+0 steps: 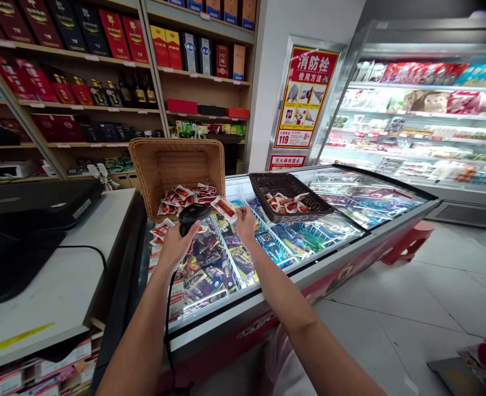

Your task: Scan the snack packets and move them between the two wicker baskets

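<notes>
My left hand is wrapped round the handle of a black barcode scanner, whose cord hangs down past the freezer's edge. Between the fingers of my right hand is a small sausage packet, held by its right end just in front of the scanner's head. A tan wicker basket, tipped toward me, has a heap of similar packets in it. Further right, a dark brown basket holds several more packets. A few loose packets lie on the glass beside the scanner.
Both baskets rest on a glass-topped chest freezer full of packaged goods. At the left stands a white counter with black equipment. Shelves of boxes line the back, and a red stool is beyond the freezer.
</notes>
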Available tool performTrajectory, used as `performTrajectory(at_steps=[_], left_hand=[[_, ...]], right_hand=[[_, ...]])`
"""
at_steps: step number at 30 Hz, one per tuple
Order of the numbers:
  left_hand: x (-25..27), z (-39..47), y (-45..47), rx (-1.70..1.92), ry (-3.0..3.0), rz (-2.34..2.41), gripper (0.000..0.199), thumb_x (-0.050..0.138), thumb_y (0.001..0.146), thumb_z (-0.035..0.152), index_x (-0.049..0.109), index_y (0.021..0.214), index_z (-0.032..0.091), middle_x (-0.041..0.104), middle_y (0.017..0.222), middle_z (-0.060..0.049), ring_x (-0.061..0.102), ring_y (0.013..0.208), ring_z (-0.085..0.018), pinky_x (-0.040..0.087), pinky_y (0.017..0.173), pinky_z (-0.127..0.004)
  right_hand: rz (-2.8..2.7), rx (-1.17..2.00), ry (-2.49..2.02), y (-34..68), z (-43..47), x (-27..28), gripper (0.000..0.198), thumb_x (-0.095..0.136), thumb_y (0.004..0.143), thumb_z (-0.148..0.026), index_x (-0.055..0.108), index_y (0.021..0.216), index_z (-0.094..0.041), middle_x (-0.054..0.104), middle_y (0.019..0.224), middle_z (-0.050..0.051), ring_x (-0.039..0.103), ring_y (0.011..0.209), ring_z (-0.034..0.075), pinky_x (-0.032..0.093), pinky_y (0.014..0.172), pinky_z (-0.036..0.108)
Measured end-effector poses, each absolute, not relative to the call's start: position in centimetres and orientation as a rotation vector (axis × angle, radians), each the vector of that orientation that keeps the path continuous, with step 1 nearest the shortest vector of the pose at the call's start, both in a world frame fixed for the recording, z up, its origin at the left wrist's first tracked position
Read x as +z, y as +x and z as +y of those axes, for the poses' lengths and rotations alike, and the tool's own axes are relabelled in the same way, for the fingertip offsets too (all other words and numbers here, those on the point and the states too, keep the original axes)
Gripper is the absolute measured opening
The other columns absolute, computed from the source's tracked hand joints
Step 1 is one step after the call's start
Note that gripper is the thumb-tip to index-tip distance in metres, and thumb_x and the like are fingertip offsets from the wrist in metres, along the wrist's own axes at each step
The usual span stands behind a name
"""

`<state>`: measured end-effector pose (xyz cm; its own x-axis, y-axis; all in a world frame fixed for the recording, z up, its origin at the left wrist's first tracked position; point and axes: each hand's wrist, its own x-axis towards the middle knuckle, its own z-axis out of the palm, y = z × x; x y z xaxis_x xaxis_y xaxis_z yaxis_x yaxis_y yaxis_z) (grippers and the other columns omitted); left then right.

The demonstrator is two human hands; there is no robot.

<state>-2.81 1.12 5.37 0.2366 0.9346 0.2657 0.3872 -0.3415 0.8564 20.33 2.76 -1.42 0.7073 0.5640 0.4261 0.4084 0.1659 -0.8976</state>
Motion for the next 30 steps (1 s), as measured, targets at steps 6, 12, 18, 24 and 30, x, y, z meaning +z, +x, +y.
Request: performTrajectory(at_steps=[6,12,18,24,30], left_hand=[[6.0,0.8,-2.9,1.008,1.883,1.228,0.052,0.056,0.084,0.070,0.050,0.062,0.024,0.055,0.044,0.000,0.050,0.040,-0.016,0.037,0.047,-0.028],[5.7,0.9,-2.7,1.026,1.918,1.246,0.053,0.056,0.084,0.069,0.049,0.056,0.025,0.054,0.042,-0.001,0.050,0.040,-0.017,0.038,0.048,-0.029],[5.8,0.8,-2.7,1.025,1.893,1.184,0.053,0.061,0.081,0.069,0.050,0.055,0.025,0.053,0.040,-0.002,0.048,0.038,-0.017,0.036,0.047,-0.029],[6.4,0.5,-3.0,0.973,1.904,1.165,0.054,0.059,0.082,0.069,0.048,0.055,0.024,0.054,0.041,-0.002,0.047,0.038,-0.016,0.035,0.048,-0.029],[6.4,0.4,-2.9,0.982,1.912,1.156,0.056,0.058,0.084,0.070,0.049,0.055,0.023,0.055,0.043,-0.002,0.050,0.040,-0.016,0.037,0.048,-0.029]], right_hand=[[-0.854,0.091,-1.473,20.4,2.6,-1.0,0.017,0.054,0.095,-0.037,0.056,0.089,-0.021,0.069,0.086,0.005,0.062,0.079,0.020,0.045,0.078,0.030],[-0.875,0.115,-1.488,20.5,2.5,-1.0,0.017,0.054,0.095,-0.037,0.056,0.092,-0.020,0.070,0.089,0.006,0.064,0.081,0.020,0.046,0.078,0.030],[-0.878,0.111,-1.503,20.3,2.4,-0.7,0.017,0.053,0.097,-0.037,0.056,0.091,-0.021,0.069,0.089,0.006,0.064,0.082,0.020,0.046,0.078,0.030],[-0.885,0.109,-1.511,20.5,1.8,0.1,0.015,0.054,0.097,-0.034,0.056,0.089,-0.021,0.070,0.088,0.005,0.062,0.081,0.019,0.045,0.077,0.029],[-0.893,0.098,-1.533,20.1,1.5,0.4,0.014,0.054,0.097,-0.031,0.054,0.088,-0.021,0.068,0.086,0.004,0.061,0.080,0.020,0.044,0.077,0.029]])
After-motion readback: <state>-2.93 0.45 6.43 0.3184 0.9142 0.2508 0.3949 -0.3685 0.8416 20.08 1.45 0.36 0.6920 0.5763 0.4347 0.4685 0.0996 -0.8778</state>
